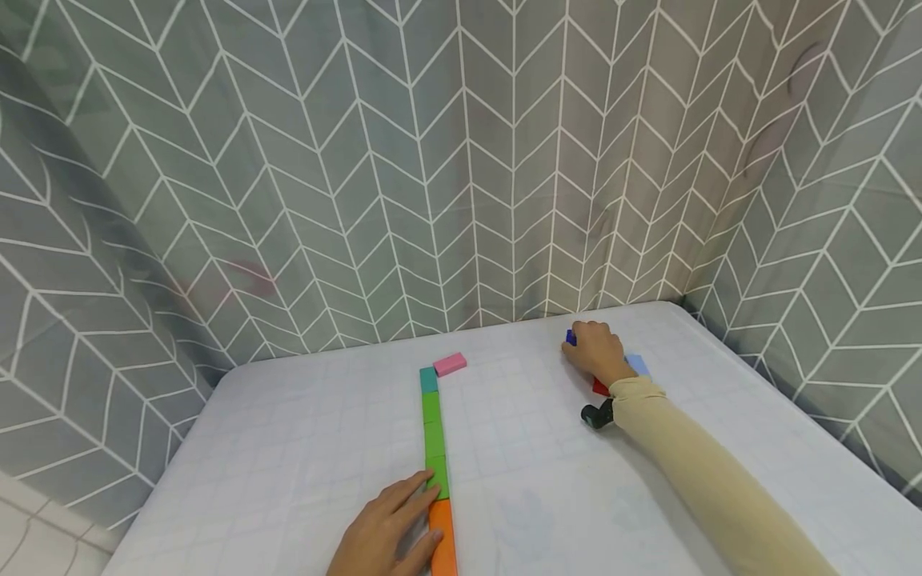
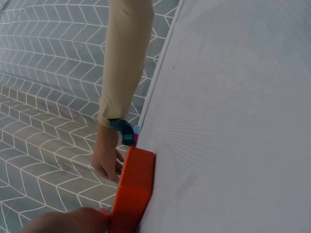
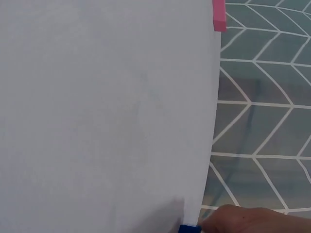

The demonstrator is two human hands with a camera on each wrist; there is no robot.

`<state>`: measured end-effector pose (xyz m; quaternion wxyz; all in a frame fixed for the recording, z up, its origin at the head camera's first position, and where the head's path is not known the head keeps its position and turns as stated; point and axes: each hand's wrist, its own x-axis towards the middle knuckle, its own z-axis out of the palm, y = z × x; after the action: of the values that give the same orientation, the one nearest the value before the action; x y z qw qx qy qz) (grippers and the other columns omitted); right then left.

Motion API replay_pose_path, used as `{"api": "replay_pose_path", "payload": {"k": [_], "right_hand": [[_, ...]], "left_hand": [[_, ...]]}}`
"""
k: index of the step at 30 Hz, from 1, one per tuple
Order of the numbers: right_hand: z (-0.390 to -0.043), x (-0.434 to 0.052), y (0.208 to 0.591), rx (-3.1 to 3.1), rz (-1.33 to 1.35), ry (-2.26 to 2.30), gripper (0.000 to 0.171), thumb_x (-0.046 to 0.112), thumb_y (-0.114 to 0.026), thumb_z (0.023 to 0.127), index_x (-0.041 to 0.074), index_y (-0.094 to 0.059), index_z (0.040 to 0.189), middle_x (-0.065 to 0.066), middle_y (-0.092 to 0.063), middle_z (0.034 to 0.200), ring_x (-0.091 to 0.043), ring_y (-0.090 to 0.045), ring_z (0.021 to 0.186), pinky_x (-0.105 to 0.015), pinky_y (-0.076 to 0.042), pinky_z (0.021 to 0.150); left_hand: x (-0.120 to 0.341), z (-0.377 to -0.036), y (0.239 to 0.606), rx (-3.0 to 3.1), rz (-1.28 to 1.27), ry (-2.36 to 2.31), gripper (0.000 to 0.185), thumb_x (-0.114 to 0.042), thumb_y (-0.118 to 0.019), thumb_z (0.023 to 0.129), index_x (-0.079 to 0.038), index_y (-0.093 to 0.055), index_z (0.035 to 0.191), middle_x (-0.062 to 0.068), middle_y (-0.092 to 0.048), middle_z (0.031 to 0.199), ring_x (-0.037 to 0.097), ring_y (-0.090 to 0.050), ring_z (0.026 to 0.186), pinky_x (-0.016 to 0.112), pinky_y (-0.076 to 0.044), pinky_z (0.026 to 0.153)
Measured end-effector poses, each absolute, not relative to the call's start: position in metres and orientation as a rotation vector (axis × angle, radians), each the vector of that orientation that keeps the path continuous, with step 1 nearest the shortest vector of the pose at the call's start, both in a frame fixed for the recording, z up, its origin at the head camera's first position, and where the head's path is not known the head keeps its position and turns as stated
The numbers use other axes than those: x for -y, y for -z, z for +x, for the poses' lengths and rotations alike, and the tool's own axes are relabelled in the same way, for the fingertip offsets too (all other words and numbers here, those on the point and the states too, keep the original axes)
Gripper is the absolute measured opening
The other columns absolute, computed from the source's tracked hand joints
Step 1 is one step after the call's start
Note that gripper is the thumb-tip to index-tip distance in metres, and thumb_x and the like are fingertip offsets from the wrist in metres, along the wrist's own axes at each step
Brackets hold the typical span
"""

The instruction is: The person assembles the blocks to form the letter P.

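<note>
My left hand (image 1: 385, 532) lies beside a straight row of blocks, its fingertips touching a green block (image 1: 437, 478) and the thumb at an orange block (image 1: 442, 538). Farther up, the row holds more green blocks and ends in a teal block (image 1: 428, 380). At the far right of the table my right hand (image 1: 596, 350) pinches a dark blue block (image 1: 571, 338); in the right wrist view the thumb (image 3: 233, 220) meets that blue block (image 3: 189, 228). A red block (image 1: 600, 388) and a light blue block (image 1: 638, 366) show partly from behind this hand.
A pink block (image 1: 450, 364) lies at an angle by the row's far end. The white-covered table (image 1: 302, 448) has its back edge close to a patterned grey curtain (image 1: 446, 176), which also hangs along both sides. A dark wrist camera (image 1: 598, 414) sits on the right wrist.
</note>
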<state>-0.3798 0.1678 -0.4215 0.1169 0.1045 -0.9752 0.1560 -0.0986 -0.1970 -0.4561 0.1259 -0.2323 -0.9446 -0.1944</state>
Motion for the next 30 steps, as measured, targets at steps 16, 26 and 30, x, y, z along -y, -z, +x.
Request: {"api": "replay_pose_path", "payload": {"k": [16, 26, 30], "right_hand": [[-0.376, -0.161, 0.416, 2.831, 0.426, -0.635, 0.026, 0.009, -0.073, 0.091, -0.001, -0.07, 0.115, -0.023, -0.071, 0.111, -0.038, -0.066, 0.094, -0.057, -0.055, 0.08], [-0.376, -0.113, 0.403, 2.844, 0.628, -0.617, 0.027, 0.008, -0.078, 0.092, 0.001, -0.071, 0.118, -0.02, -0.071, 0.118, -0.038, -0.066, 0.109, -0.056, -0.053, 0.093], [-0.375, -0.092, 0.401, 2.829, 0.697, -0.62, 0.026, 0.007, -0.079, 0.091, 0.003, -0.073, 0.116, -0.019, -0.071, 0.119, -0.038, -0.066, 0.11, -0.056, -0.054, 0.094]], "left_hand": [[0.198, -0.1, 0.458, 2.766, -0.672, 0.576, 0.053, -0.053, -0.058, 0.104, -0.015, -0.069, 0.139, -0.002, -0.057, 0.149, 0.021, -0.059, 0.126, 0.049, -0.055, 0.097], [0.196, -0.098, 0.457, 2.772, -0.661, 0.56, 0.052, -0.053, -0.058, 0.103, -0.016, -0.07, 0.138, -0.003, -0.057, 0.148, 0.021, -0.059, 0.125, 0.049, -0.055, 0.096], [0.196, -0.098, 0.457, 2.752, -0.673, 0.541, 0.052, -0.053, -0.059, 0.104, -0.015, -0.071, 0.137, -0.003, -0.058, 0.147, 0.021, -0.06, 0.124, 0.049, -0.056, 0.094]]}}
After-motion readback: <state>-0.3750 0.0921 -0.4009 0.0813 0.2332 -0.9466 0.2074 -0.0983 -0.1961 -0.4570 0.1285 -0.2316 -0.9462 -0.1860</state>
